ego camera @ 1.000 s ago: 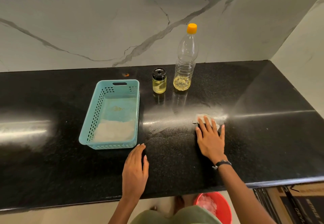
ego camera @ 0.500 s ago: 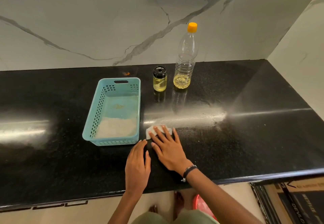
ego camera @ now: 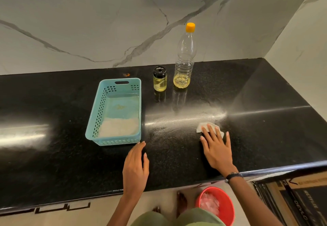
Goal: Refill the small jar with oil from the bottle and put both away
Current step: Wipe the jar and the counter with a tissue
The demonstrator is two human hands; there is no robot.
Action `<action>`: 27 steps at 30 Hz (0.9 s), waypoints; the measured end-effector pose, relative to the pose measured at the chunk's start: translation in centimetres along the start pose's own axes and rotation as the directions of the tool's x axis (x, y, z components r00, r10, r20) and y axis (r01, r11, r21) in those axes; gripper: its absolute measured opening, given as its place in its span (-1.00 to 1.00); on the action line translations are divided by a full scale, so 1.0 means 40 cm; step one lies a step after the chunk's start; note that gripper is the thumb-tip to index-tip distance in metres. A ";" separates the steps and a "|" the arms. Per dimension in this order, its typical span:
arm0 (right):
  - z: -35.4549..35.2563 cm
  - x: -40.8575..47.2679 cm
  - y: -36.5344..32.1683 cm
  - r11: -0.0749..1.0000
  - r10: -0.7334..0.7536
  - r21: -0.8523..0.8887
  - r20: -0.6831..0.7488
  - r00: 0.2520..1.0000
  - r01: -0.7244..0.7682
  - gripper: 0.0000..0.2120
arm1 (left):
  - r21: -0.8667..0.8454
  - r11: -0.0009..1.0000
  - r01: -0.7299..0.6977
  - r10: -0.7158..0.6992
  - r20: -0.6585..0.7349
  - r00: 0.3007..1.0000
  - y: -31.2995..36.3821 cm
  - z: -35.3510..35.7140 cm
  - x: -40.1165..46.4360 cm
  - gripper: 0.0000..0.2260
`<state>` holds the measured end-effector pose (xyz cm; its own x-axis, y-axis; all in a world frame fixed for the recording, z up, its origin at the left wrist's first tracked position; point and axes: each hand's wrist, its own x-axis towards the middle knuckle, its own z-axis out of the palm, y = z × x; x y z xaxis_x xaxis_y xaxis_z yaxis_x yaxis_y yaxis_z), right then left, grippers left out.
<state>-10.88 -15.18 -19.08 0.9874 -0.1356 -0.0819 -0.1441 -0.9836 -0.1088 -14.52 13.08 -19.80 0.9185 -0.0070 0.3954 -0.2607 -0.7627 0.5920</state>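
Note:
A small glass jar (ego camera: 160, 80) with a black lid holds yellow oil and stands upright at the back of the black counter (ego camera: 70, 163). Just right of it stands a clear plastic bottle (ego camera: 184, 61) with an orange cap and a little oil at its bottom. My right hand (ego camera: 216, 148) lies flat, its straight fingers pressing a white tissue (ego camera: 203, 127) onto the counter, well in front of the bottle. Flat on the counter near the front edge rests my left hand (ego camera: 135, 167), holding nothing.
A turquoise perforated basket (ego camera: 106, 102) sits left of the jar, a white patch inside its near end. A smeared sheen crosses the counter between basket and tissue. A red bucket (ego camera: 228, 206) stands on the floor below the counter edge. Marble walls close the back and right.
My right hand has slid the tissue across the counter, leftward toward the basket and then back to the right. The left hand, jar and bottle have stayed put.

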 end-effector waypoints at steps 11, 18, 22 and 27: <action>0.036 -0.091 -0.293 0.955 -0.280 0.102 0.019 0.960 0.277 -0.46 | 0.008 1.000 -0.021 0.021 0.034 0.999 -0.029 -0.019 -0.040 -0.68; 0.055 -0.191 -0.211 0.900 -0.433 0.028 -0.062 0.899 0.436 -0.57 | -0.001 0.999 -0.055 0.055 0.025 0.998 -0.034 -0.017 -0.040 -0.69; 0.028 -0.144 -0.086 0.973 -0.230 0.018 -0.054 0.972 0.231 -0.50 | -0.001 0.998 -0.057 0.057 0.035 0.998 -0.040 -0.013 -0.040 -0.68; 0.014 -0.110 0.021 1.000 -0.008 -0.020 -0.021 1.000 0.007 -0.37 | -0.010 0.999 -0.048 0.048 0.043 0.998 -0.043 -0.014 -0.043 -0.68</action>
<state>-15.39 -15.33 -19.38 0.9896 -0.1304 -0.0603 -0.1354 -0.9868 -0.0892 -15.80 14.75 -21.11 0.9167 -0.0713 0.3931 -0.3072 -0.7549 0.5794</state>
